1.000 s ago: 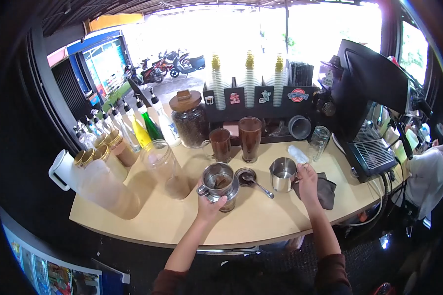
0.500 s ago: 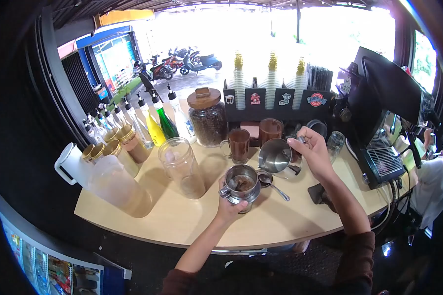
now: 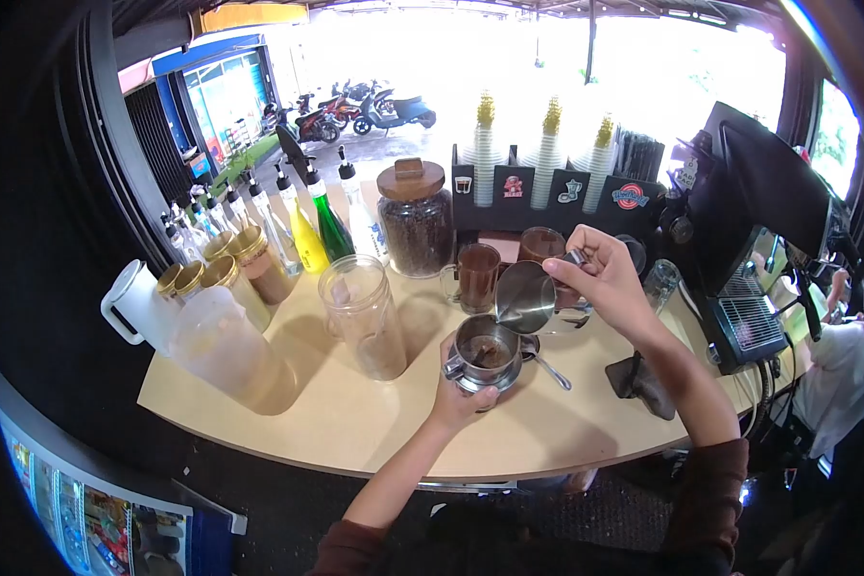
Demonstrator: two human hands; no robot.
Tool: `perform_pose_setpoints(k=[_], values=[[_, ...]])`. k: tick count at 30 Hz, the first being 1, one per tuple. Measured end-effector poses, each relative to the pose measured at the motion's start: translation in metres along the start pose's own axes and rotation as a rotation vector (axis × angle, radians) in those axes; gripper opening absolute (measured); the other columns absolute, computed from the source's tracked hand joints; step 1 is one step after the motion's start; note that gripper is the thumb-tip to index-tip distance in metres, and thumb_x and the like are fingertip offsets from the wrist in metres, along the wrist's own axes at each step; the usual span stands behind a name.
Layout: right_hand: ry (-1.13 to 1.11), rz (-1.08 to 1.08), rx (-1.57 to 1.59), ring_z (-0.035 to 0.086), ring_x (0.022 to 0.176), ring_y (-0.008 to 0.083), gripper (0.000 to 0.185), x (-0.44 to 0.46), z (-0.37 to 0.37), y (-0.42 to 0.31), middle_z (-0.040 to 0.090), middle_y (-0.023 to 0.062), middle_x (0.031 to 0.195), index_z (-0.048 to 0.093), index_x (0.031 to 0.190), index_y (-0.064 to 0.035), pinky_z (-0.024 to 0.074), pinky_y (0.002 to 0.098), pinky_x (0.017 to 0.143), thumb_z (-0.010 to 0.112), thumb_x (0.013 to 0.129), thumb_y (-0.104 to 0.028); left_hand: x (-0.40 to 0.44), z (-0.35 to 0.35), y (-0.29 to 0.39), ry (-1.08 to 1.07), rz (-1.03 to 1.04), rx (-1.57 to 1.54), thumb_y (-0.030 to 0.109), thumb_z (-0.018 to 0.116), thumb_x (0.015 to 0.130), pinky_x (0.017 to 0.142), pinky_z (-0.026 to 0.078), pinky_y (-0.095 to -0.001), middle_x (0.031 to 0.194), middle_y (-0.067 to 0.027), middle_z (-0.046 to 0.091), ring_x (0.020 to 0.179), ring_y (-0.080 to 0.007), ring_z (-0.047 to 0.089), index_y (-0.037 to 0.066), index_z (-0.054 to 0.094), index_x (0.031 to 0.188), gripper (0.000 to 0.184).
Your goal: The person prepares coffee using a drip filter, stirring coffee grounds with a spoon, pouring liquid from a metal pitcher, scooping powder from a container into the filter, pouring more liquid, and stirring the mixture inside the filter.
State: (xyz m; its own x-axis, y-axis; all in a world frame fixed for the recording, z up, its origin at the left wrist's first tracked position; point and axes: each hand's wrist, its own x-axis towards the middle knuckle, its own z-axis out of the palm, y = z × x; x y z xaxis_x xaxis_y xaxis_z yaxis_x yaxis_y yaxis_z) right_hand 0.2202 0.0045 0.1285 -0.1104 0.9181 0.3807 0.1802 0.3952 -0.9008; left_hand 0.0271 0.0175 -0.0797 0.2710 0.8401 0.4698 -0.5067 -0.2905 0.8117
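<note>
My left hand (image 3: 463, 398) is wrapped round a metal drip filter (image 3: 487, 352), which has dark contents inside and sits on top of a glass mostly hidden below it. My right hand (image 3: 597, 278) grips the handle of a steel pitcher (image 3: 525, 298), tilted with its lip over the filter's rim. Whether liquid is flowing is too small to tell. A spoon (image 3: 551, 372) lies on a small dark dish just right of the filter. Behind stand a glass mug of brown drink (image 3: 477, 276) and a taller brown glass (image 3: 541, 245), partly hidden by the pitcher.
Clear jar (image 3: 363, 317), cloudy pitcher (image 3: 230, 350) and white jug (image 3: 136, 305) stand left. Behind are pump bottles (image 3: 329, 226), a coffee bean jar (image 3: 417, 230) and a cup rack (image 3: 538, 200). A dark cloth (image 3: 643, 384), an espresso machine (image 3: 744, 317) and another person's pale clothing (image 3: 835, 374) are right.
My right hand has lifted the steel pitcher off the table, brought it left and tilted it over the filter. My left hand still holds the filter. The camera view has shifted.
</note>
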Motion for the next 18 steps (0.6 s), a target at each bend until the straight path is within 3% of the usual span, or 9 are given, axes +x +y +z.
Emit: perform_pose_setpoints(k=[4, 7, 10, 11, 13, 18], values=[[-0.025, 0.076, 0.07, 0.053, 0.068, 0.0009, 0.028, -0.001, 0.009, -0.013, 0.055, -0.0016, 0.074, 0.043, 0.076, -0.0061, 0.0468, 0.0175, 0.057, 0.07, 0.086, -0.01, 0.002, 0.0, 0.0, -0.018, 0.032, 0.02, 0.034, 0.081, 0.068, 0.105, 0.036, -0.0385, 0.132, -0.0154, 0.04, 0.124, -0.0247, 0.044, 0.002, 0.02, 0.138, 0.098], [-0.044, 0.03, 0.009, 0.047, 0.06, -0.0024, 0.026, 0.0, 0.01, -0.009, 0.053, -0.0044, 0.07, 0.044, 0.079, -0.0084, 0.0392, 0.014, 0.05, 0.069, 0.086, -0.009, 0.002, 0.0, -0.001, -0.021, 0.041, 0.016, 0.034, 0.081, 0.069, 0.105, 0.036, -0.0384, 0.132, -0.0155, 0.04, 0.124, -0.0245, 0.043, 0.002, 0.02, 0.138, 0.097], [-0.042, 0.016, 0.006, 0.047, 0.062, -0.0028, 0.027, 0.0, 0.013, -0.009, 0.053, -0.0042, 0.071, 0.043, 0.079, -0.0085, 0.0384, 0.0138, 0.05, 0.069, 0.086, -0.009, 0.003, 0.003, 0.001, -0.014, 0.052, -0.014, 0.034, 0.081, 0.069, 0.105, 0.036, -0.0386, 0.132, -0.0155, 0.04, 0.125, -0.0245, 0.043, 0.003, 0.02, 0.138, 0.097], [-0.041, 0.017, 0.007, 0.047, 0.062, -0.0028, 0.027, 0.0, 0.013, -0.009, 0.053, -0.0042, 0.071, 0.043, 0.079, -0.0085, 0.0384, 0.0138, 0.05, 0.069, 0.086, -0.009, 0.003, 0.004, 0.004, -0.015, 0.05, -0.014, 0.034, 0.081, 0.069, 0.105, 0.036, -0.0386, 0.132, -0.0155, 0.04, 0.125, -0.0245, 0.043, 0.003, 0.02, 0.138, 0.097], [-0.063, -0.015, -0.063, 0.055, 0.07, 0.0024, 0.029, 0.0, 0.011, -0.009, 0.055, -0.0004, 0.075, 0.043, 0.077, -0.0043, 0.0507, 0.0192, 0.057, 0.069, 0.086, -0.011, 0.002, 0.004, 0.007, -0.021, 0.037, -0.003, 0.034, 0.081, 0.069, 0.105, 0.036, -0.0385, 0.132, -0.0154, 0.04, 0.125, -0.0244, 0.043, 0.003, 0.02, 0.138, 0.098], [-0.049, 0.02, -0.059, 0.051, 0.067, 0.0003, 0.028, -0.003, 0.014, -0.013, 0.053, -0.0024, 0.071, 0.044, 0.076, -0.0046, 0.0459, 0.0182, 0.055, 0.07, 0.085, -0.011, 0.0, 0.0, 0.004, -0.034, -0.033, -0.002, 0.033, 0.081, 0.069, 0.104, 0.038, -0.0381, 0.131, -0.0154, 0.041, 0.124, -0.0243, 0.045, 0.003, 0.019, 0.139, 0.098]])
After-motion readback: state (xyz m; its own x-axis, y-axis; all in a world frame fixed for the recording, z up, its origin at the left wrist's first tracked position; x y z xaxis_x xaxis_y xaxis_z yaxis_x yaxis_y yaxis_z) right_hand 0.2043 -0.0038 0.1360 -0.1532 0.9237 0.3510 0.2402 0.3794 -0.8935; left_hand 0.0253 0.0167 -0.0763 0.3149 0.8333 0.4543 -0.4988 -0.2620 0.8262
